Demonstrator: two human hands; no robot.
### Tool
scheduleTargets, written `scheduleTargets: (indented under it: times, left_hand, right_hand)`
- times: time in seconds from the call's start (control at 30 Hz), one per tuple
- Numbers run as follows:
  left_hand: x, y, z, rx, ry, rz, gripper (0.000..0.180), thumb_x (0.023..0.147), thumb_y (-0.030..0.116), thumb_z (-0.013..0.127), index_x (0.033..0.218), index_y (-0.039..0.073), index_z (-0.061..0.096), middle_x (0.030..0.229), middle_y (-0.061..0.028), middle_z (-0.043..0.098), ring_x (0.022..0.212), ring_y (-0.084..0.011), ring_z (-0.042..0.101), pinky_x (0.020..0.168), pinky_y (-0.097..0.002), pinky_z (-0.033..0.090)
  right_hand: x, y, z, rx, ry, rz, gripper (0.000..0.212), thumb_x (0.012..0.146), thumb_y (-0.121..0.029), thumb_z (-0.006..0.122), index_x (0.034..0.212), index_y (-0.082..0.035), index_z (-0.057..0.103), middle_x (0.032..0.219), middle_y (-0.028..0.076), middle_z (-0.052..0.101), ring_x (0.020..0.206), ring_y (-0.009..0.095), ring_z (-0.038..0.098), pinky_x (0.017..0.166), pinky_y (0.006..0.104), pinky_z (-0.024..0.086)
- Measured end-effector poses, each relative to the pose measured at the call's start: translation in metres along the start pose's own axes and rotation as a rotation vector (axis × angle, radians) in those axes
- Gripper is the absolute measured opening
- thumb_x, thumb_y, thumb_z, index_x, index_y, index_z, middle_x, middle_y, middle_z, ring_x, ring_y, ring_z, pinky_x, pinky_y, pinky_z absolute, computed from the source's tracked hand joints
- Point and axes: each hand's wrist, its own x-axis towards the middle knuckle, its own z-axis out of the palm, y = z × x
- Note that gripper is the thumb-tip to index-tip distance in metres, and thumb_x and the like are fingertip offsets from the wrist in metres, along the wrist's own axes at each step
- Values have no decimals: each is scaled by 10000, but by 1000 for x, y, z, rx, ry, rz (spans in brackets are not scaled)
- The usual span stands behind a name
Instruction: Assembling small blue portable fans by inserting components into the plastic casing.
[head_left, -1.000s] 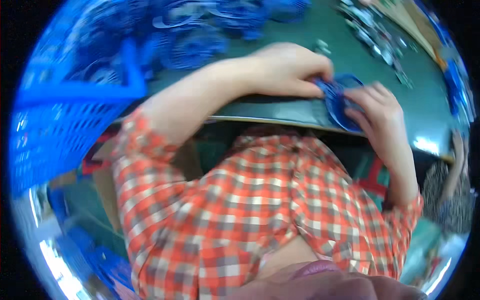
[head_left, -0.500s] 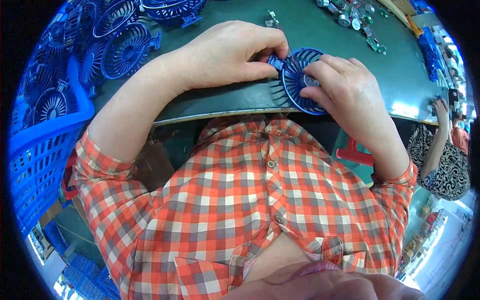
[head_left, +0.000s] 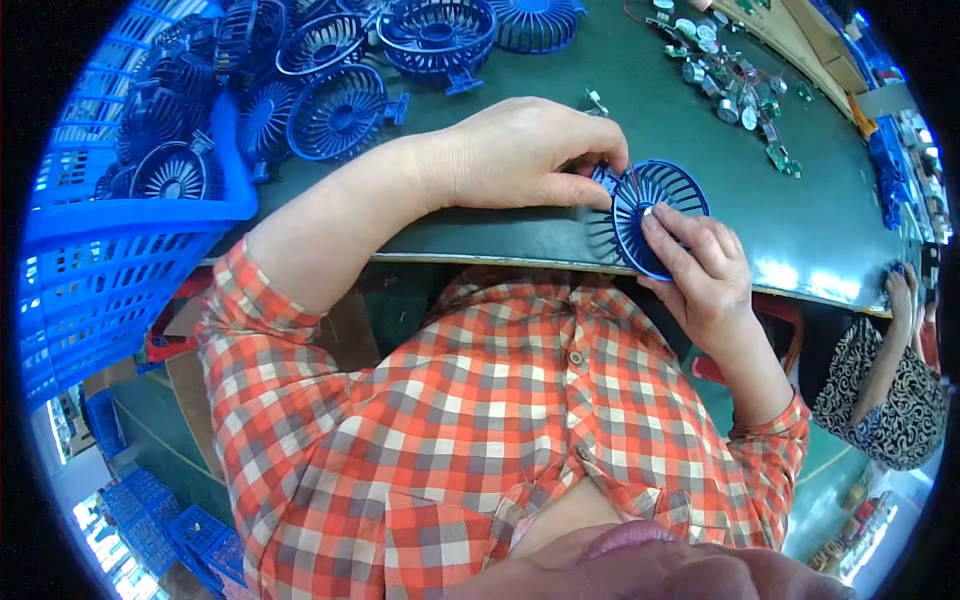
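A round blue fan housing (head_left: 683, 180) with curved ribs is tilted near the table's front edge. My left hand (head_left: 530, 155) is closed on the small hinge bracket at its left side, the thumb below and fingers curled above. Thin dark red wires (head_left: 632, 178) run from the housing's middle up beside my left fingertips. My right hand (head_left: 705, 265) grips the housing's lower right, with a fingertip pressed at the hub and the thumb outside the rim. What lies under that fingertip is hidden. A small circuit board (head_left: 597, 101) rests on the table beyond my left hand.
Several blue fan housings (head_left: 340, 113) are heaped at the far left, some inside a blue plastic basket (head_left: 140, 218). Small motors with wires and circuit boards (head_left: 735, 90) lie loose at the far right of the green table (head_left: 480, 235). Another person's hand (head_left: 902, 290) shows at the right edge.
The motor seen at the hub is now covered by my right fingers, and my right thumb has moved outside the rim. The whole view has shifted, showing more of the far table.
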Motion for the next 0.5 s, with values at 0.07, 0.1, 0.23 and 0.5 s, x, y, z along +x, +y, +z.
scheduleTargets:
  times: [0.07,0.1,0.23,0.5]
  left_hand:
    - [-4,-5,-1,121,248,100,260,853,255,725,1027,75,653,894,-110,668,839,-302,653,730,-402,520]
    - [-4,-9,-8,321,424,186,249,842,254,727,1005,80,656,893,-106,666,853,-291,652,742,-397,524]
    - [-20,-5,-38,894,828,127,228,759,232,744,909,67,694,884,-114,680,856,-311,646,747,-430,519]
    - [11,-21,-22,992,390,-522,209,797,230,632,894,96,759,993,-117,729,1018,-280,629,835,-462,438]
  right_hand:
    - [-1,4,3,37,29,8,538,727,-179,785,1222,-8,664,1233,163,640,1022,344,635,896,436,504]
    - [-3,8,4,21,88,42,524,726,-147,781,1221,-11,670,1242,167,640,1054,348,637,921,434,506]
    - [-15,71,-3,-170,298,173,446,722,-8,753,1166,-13,708,1236,189,666,1139,324,636,970,397,513]
    - [-139,322,-20,-498,59,614,413,1042,-253,508,1404,-58,538,1361,200,569,1254,354,545,1082,420,430]
